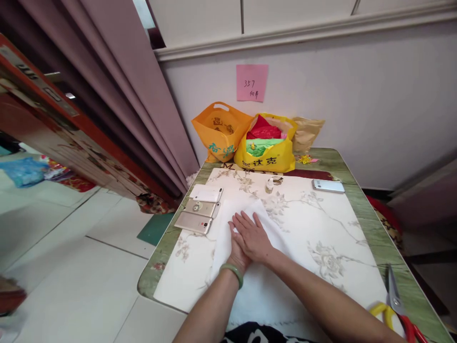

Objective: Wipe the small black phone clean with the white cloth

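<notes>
A white cloth or sheet (264, 286) lies on the flower-patterned mat (303, 219), near the table's front edge. My right hand (254, 238) rests on top of my left hand, its fingers stretched out and pointing away from me. Partly covered beneath it, my left hand (238, 250) has a green bangle at its wrist, and most of its fingers are hidden. Both hands are over the white cloth. To their left, several phones (194, 221) lie side by side. A small bottle (269, 186) stands beyond my hands.
Orange bag (221, 133), yellow bag (266, 159) with red and green contents, and brown paper bag (307, 133) stand at the back. Another phone (328, 186) lies at the right. Scissors (394, 297) are at the front right edge. A pink note (252, 83) is on the wall.
</notes>
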Motion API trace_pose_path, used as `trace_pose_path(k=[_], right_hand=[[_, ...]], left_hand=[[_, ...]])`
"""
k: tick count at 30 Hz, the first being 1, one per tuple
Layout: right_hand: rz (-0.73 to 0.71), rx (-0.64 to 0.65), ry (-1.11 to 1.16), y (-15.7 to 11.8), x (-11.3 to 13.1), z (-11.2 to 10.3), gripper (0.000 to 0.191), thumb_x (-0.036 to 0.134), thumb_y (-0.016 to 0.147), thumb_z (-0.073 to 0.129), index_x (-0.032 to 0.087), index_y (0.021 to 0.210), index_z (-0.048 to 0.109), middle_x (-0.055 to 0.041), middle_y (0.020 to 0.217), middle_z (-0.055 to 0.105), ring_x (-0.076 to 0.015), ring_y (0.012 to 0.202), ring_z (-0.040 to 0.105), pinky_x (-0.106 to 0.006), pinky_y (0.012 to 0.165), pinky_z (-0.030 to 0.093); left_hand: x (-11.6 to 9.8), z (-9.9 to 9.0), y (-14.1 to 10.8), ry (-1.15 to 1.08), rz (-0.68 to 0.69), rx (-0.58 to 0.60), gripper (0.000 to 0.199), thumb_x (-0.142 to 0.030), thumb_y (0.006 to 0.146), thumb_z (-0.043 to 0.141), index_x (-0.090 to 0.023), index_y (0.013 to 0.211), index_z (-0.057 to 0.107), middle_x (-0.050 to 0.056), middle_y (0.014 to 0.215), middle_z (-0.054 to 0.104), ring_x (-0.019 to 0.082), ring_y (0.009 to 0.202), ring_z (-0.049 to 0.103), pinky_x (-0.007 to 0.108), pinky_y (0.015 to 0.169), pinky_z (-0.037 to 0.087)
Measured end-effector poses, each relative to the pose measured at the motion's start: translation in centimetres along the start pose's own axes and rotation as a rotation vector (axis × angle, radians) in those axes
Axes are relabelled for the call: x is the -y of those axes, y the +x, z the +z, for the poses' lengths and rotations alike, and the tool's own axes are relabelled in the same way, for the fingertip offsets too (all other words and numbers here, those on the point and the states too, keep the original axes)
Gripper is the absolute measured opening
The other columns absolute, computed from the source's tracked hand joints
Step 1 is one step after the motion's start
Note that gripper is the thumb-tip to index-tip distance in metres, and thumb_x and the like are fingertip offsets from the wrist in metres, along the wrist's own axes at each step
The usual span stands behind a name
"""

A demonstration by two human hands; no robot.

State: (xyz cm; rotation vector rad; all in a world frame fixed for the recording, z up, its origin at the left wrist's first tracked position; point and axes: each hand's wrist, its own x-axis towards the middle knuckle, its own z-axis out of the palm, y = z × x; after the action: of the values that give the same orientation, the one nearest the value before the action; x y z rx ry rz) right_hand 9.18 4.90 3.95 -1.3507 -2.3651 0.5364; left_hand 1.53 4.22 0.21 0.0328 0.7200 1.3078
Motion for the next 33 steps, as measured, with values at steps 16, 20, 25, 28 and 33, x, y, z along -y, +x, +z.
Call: trace_pose_path(k=[16,20,25,28,33], right_hand=[[0.312,-0.5,0.713,1.6,-5.3,-0.3,0.045,0.046,0.095,0.035,0.021,0.121,0.063,-0.0065,0.115,0.068,-0.0205,0.107,0.061,-0.041,0.1,0.041],[0.493,-0.55,1.119,0.4,-6.1,-2.3,0.051,0.054,0.086,0.048,0.018,0.119,0.062,-0.0067,0.101,0.072,-0.0175,0.067,0.062,-0.032,0.063,0.052],[0.499,-0.488,1.51,-0.1,-5.9,-4.4,0.057,0.052,0.075,0.065,0.02,0.122,0.059,-0.007,0.104,0.071,-0.0166,0.065,0.063,-0.03,0.06,0.051],[0.438,-0.341,1.46,-0.2,-5.3,-4.7,0.052,0.052,0.077,0.065,0.019,0.118,0.062,-0.0074,0.1,0.072,-0.0189,0.077,0.066,-0.032,0.072,0.051],[0.326,-0.208,1.195,-0.4,-4.5,-4.8,0.041,0.046,0.082,0.061,0.018,0.112,0.066,-0.0068,0.102,0.073,-0.0188,0.091,0.065,-0.032,0.085,0.048]], left_hand=[[0.2,1.9,-0.5,0.112,-0.153,0.147,0.039,-0.036,0.079,0.068,-0.018,0.114,0.064,0.009,0.109,0.07,0.026,0.108,0.063,0.04,0.101,0.044],[0.8,1.9,-0.8,0.232,-0.039,0.234,0.036,-0.023,0.077,0.071,-0.018,0.111,0.064,0.009,0.111,0.069,0.022,0.102,0.065,0.037,0.097,0.047],[1.0,2.0,-1.0,0.335,0.027,0.234,0.035,-0.03,0.074,0.075,-0.017,0.105,0.066,0.007,0.096,0.072,0.018,0.083,0.067,0.03,0.081,0.05],[1.3,2.1,-1.2,0.424,0.066,0.214,0.036,-0.032,0.072,0.076,-0.015,0.102,0.067,0.005,0.087,0.071,0.014,0.073,0.063,0.026,0.071,0.048],[1.7,2.8,-1.5,0.537,0.151,0.17,0.034,-0.04,0.073,0.073,-0.015,0.097,0.069,0.004,0.085,0.069,0.015,0.075,0.06,0.025,0.07,0.045]])
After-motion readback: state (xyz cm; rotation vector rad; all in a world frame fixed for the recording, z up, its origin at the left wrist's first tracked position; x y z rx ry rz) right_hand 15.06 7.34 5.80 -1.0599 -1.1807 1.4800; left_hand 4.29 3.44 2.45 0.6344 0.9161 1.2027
